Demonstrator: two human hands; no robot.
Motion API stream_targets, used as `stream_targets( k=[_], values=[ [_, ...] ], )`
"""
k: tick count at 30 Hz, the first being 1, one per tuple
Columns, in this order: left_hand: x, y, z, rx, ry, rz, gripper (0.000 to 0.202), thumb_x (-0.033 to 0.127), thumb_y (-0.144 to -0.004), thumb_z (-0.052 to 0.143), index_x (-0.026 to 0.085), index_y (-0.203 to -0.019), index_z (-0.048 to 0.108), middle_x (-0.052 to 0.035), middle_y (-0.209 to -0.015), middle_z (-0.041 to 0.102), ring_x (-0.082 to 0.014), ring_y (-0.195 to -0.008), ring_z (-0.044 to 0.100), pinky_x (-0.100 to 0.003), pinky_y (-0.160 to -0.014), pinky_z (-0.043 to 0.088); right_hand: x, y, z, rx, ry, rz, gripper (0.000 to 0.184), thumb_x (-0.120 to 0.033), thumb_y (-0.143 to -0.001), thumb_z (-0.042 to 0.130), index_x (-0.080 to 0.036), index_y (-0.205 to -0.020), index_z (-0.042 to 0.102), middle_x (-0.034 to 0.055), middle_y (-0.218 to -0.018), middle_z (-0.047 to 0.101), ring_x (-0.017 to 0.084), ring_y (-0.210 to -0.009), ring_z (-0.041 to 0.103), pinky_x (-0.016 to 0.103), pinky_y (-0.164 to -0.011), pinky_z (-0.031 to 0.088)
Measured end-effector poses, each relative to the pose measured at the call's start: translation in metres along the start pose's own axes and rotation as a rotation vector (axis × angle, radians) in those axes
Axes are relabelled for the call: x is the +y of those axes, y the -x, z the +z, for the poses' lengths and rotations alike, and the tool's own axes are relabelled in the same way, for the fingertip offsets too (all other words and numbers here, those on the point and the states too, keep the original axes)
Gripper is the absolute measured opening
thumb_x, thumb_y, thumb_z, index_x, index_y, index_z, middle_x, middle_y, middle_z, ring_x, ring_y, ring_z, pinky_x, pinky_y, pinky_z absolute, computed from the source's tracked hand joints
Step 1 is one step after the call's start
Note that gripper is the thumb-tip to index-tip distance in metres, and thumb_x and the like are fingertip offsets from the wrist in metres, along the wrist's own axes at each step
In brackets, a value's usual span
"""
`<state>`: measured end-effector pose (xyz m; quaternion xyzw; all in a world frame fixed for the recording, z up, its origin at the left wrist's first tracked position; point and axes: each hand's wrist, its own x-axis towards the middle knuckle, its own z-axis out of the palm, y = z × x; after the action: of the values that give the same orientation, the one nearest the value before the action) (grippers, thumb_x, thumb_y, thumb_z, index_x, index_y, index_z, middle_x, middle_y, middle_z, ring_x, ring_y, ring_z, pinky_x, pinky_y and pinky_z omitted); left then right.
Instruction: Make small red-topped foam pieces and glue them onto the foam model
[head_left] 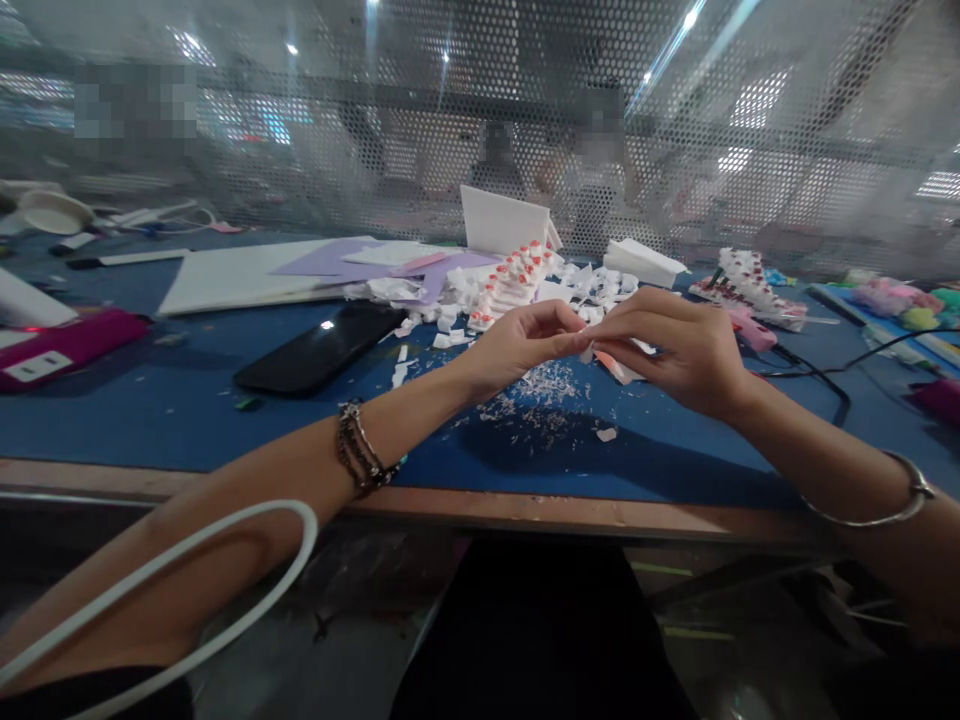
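My left hand and my right hand meet above the table, fingertips touching. Both are closed in a pinch on a small white scrap, mostly hidden by the fingers; whether it is paper or foam I cannot tell. Under them, fine white crumbs are spread over the blue tabletop. Just behind my hands stands a white stepped model dotted with red-orange bits. Crumpled white pieces lie around it, and an orange-and-white piece rests below my right fingers.
A black phone lies left of my hands, near a magenta pouch. White board and purple sheets lie behind. At right are a pink tool, its black cable and another white model. A perforated metal screen closes the back.
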<state>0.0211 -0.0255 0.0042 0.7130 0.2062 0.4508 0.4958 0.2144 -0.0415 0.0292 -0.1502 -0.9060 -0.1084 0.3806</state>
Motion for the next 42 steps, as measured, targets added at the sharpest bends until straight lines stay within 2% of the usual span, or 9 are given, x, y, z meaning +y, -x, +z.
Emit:
stream_targets(
  k=[4, 7, 13, 21, 25, 28, 36, 42],
  values=[
    [0.001, 0.001, 0.001, 0.008, -0.017, 0.005, 0.02, 0.033, -0.067, 0.069, 0.018, -0.071, 0.057, 0.0013, -0.069, 0.06, -0.0093, -0.068, 0.056, -0.025, -0.068, 0.045, -0.003, -0.002, -0.004, -0.035, 0.076, -0.012, 0.014, -0.024, -0.085, 0.048, -0.024, -0.091, 0.061, 0.0022, -0.087, 0.063, 0.013, -0.081, 0.056, 0.029, -0.072, 0.046],
    [0.0, 0.001, 0.003, 0.018, -0.03, 0.026, 0.019, 0.033, -0.068, 0.068, 0.018, -0.072, 0.057, 0.0015, -0.07, 0.06, -0.0094, -0.068, 0.055, -0.026, -0.068, 0.044, -0.004, -0.003, -0.004, -0.011, 0.061, 0.015, 0.013, -0.025, -0.085, 0.048, -0.024, -0.087, 0.061, 0.0024, -0.085, 0.063, 0.013, -0.08, 0.056, 0.029, -0.071, 0.046],
    [0.001, 0.002, 0.006, 0.104, -0.11, 0.108, 0.02, 0.033, -0.067, 0.068, 0.017, -0.075, 0.061, 0.0008, -0.072, 0.062, -0.0087, -0.069, 0.056, -0.024, -0.069, 0.045, -0.006, -0.005, -0.003, 0.062, -0.049, 0.168, 0.01, -0.027, -0.081, 0.054, -0.021, -0.076, 0.059, 0.0003, -0.073, 0.061, 0.01, -0.065, 0.054, 0.024, -0.06, 0.043],
    [0.007, 0.007, 0.014, 0.227, -0.306, 0.27, 0.021, 0.032, -0.072, 0.064, 0.016, -0.085, 0.067, -0.0047, -0.085, 0.068, -0.0115, -0.078, 0.06, -0.024, -0.071, 0.049, -0.009, -0.006, 0.001, 0.127, -0.129, 0.307, 0.009, -0.025, -0.076, 0.06, -0.018, -0.071, 0.058, 0.0, -0.069, 0.06, 0.009, -0.063, 0.054, 0.023, -0.057, 0.044],
    [0.006, 0.009, 0.015, 0.186, -0.348, 0.348, 0.022, 0.028, -0.071, 0.066, 0.017, -0.09, 0.067, -0.0055, -0.09, 0.067, -0.012, -0.08, 0.06, -0.024, -0.072, 0.049, -0.013, -0.006, 0.003, 0.177, -0.152, 0.328, 0.01, -0.025, -0.074, 0.063, -0.017, -0.071, 0.057, -0.0005, -0.068, 0.06, 0.009, -0.063, 0.054, 0.023, -0.058, 0.046],
    [0.005, 0.009, 0.014, 0.201, -0.365, 0.396, 0.02, 0.025, -0.073, 0.065, 0.017, -0.091, 0.067, -0.0047, -0.089, 0.068, -0.0113, -0.08, 0.061, -0.022, -0.07, 0.049, -0.013, -0.006, 0.003, 0.189, -0.204, 0.346, 0.01, -0.025, -0.075, 0.062, -0.017, -0.072, 0.057, -0.0007, -0.069, 0.06, 0.009, -0.065, 0.055, 0.022, -0.059, 0.047],
    [0.008, 0.006, 0.013, 0.211, -0.347, 0.443, 0.014, 0.022, -0.076, 0.062, 0.019, -0.088, 0.068, -0.0031, -0.089, 0.069, -0.0121, -0.086, 0.062, -0.024, -0.076, 0.05, -0.005, -0.005, 0.004, 0.187, -0.379, 0.403, 0.006, -0.026, -0.075, 0.062, -0.022, -0.072, 0.059, 0.0003, -0.073, 0.062, 0.011, -0.069, 0.058, 0.025, -0.059, 0.05],
    [0.011, 0.005, 0.009, 0.151, -0.304, 0.377, 0.013, 0.026, -0.074, 0.063, 0.019, -0.084, 0.067, -0.0015, -0.083, 0.068, -0.011, -0.08, 0.062, -0.024, -0.072, 0.05, -0.008, -0.006, 0.006, 0.201, -0.482, 0.47, 0.009, -0.026, -0.072, 0.065, -0.021, -0.069, 0.058, -0.0006, -0.069, 0.059, 0.009, -0.061, 0.055, 0.023, -0.051, 0.047]
  ],
)
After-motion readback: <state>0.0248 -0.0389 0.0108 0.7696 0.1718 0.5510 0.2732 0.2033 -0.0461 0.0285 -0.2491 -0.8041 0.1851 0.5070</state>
